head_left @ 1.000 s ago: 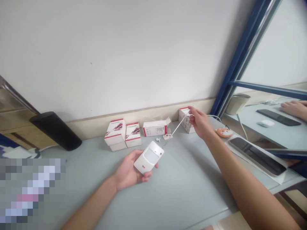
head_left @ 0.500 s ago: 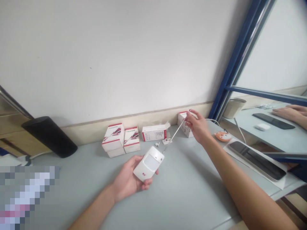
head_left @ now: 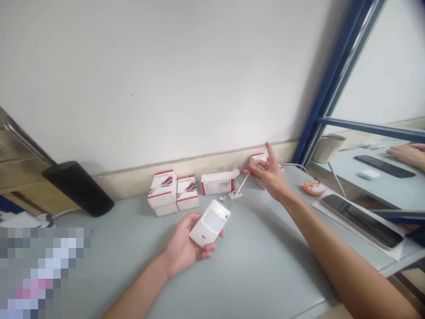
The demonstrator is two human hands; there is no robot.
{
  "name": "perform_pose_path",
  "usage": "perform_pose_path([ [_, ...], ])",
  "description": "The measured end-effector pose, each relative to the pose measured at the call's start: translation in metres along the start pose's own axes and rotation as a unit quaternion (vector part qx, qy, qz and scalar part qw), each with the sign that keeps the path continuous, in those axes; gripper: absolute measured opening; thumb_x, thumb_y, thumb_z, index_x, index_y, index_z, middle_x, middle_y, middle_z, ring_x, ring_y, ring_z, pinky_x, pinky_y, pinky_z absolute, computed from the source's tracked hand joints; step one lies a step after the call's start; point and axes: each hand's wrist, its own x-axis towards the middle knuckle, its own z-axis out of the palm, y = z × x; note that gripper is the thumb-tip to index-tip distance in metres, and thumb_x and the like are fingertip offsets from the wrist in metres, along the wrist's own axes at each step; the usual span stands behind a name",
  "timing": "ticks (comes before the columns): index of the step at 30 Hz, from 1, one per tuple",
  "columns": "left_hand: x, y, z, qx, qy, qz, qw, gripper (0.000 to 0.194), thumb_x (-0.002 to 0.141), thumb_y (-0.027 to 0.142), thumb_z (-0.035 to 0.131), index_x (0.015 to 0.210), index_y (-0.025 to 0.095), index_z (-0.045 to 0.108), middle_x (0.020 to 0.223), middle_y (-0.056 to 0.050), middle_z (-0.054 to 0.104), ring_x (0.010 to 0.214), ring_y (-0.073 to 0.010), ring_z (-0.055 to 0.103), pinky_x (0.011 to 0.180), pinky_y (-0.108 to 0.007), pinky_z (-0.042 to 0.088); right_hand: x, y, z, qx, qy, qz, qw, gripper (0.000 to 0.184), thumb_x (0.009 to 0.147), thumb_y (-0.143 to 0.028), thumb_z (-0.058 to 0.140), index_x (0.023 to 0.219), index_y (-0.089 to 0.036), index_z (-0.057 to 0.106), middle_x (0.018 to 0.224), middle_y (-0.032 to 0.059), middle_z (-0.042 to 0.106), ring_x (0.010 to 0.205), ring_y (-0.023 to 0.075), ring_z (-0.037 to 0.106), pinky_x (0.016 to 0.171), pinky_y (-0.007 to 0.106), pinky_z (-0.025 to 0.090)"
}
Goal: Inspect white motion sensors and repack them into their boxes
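Observation:
A white motion sensor (head_left: pixel 210 225) with a pale window rests in my left hand (head_left: pixel 181 246), whose fingers wrap round its back and lower edge. From the sensor's upper right corner a thin metal telescopic antenna (head_left: pixel 239 189) slants up and to the right, drawn out long. My right hand (head_left: pixel 270 178) pinches the antenna along its upper part, with one finger raised. Beyond the sensor, a small white bracket part (head_left: pixel 236 194) and a tiny white piece (head_left: pixel 222 199) lie on the table.
White and red cartons (head_left: pixel 162 188), (head_left: pixel 187 190) stand along the wall, an opened carton (head_left: pixel 217 184) lies beside them, and another (head_left: pixel 257 159) sits behind my right hand. A black cylinder (head_left: pixel 79 188) leans at left. An orange case (head_left: pixel 313 187) and a phone-like device (head_left: pixel 361 221) lie right.
My right hand has slid a little down and left along the antenna, and one finger has lifted. The view has shifted slightly, with the sensor still in my left hand.

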Motion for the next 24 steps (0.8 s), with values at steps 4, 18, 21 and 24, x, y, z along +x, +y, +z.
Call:
perform_pose_path([
  [4,0.0,0.0,-0.001,-0.005,0.014,0.001,1.0,0.038,0.094,0.045,0.053,0.111,0.013,0.066,0.095,-0.013,0.07,0.057,-0.0146,0.051,0.054,-0.029,0.028,0.001,0.001,0.001,0.015,0.004,0.004,1.0,0.124,0.07,-0.036,0.096,0.168,-0.042,0.02,0.082,-0.0086,0.069,0.085,0.0215,0.079,0.091,0.042,0.065],
  [18,0.001,0.0,-0.004,0.008,0.006,0.01,1.0,0.039,0.096,0.046,0.05,0.108,0.013,0.067,0.096,-0.014,0.07,0.056,-0.0147,0.051,0.054,-0.029,0.03,0.003,0.008,0.005,0.04,0.036,0.007,0.999,0.119,0.069,-0.036,0.095,0.166,-0.038,0.025,0.073,-0.0109,0.068,0.078,0.0194,0.077,0.083,0.038,0.066],
  [21,0.001,0.0,-0.003,0.007,0.003,0.001,1.0,0.041,0.096,0.046,0.049,0.108,0.012,0.067,0.095,-0.014,0.07,0.057,-0.0149,0.051,0.053,-0.028,0.029,0.004,0.011,0.003,0.043,0.039,0.011,0.998,0.102,0.068,-0.037,0.095,0.155,-0.037,0.041,0.074,-0.0109,0.069,0.076,0.0186,0.077,0.081,0.037,0.066],
  [24,0.001,0.0,-0.003,0.004,0.004,-0.002,1.0,0.04,0.096,0.045,0.049,0.108,0.012,0.067,0.095,-0.014,0.07,0.057,-0.0151,0.052,0.053,-0.028,0.029,0.006,0.017,0.002,0.043,0.052,0.014,0.998,0.071,0.065,-0.04,0.097,0.124,-0.031,0.058,0.075,-0.0089,0.069,0.075,0.0181,0.077,0.081,0.037,0.066],
])
